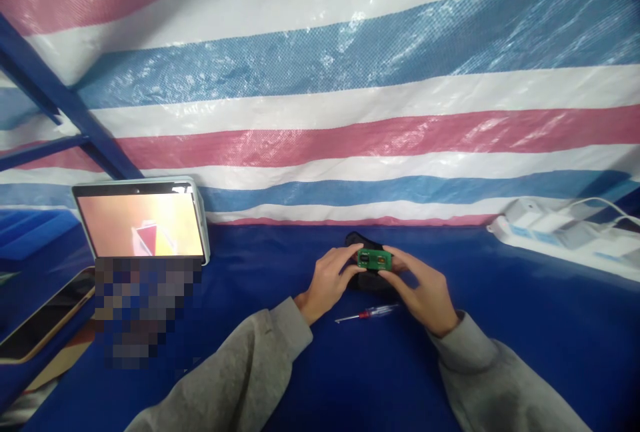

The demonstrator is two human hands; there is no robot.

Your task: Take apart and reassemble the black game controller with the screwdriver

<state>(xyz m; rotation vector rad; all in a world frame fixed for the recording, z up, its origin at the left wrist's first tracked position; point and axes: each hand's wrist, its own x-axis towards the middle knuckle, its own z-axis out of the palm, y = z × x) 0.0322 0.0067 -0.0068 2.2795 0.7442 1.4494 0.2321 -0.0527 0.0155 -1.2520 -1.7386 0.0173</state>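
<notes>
— Where is the green circuit board (375, 260)?
— Between the two hands, with its long sides running left to right and one face toward the camera.
— How does the left hand (326, 281) hold it?
— It comes in from the board's left, wrist low and angled inward, thumb and finger clamped on that end.
— And the right hand (429, 293)?
— It mirrors that from the board's right, back of the hand arched, its thumb and finger pinching the other end.
— What's around the board?
— A black object (371, 281) shows behind and below it; I can't tell whether they touch. A screwdriver (367, 314) lies on the blue bench (350, 379), nearer the camera than the board. Well to the board's left are a lit tablet (143, 225) and a phone (50, 315); well to its right, a white power strip (565, 240).
</notes>
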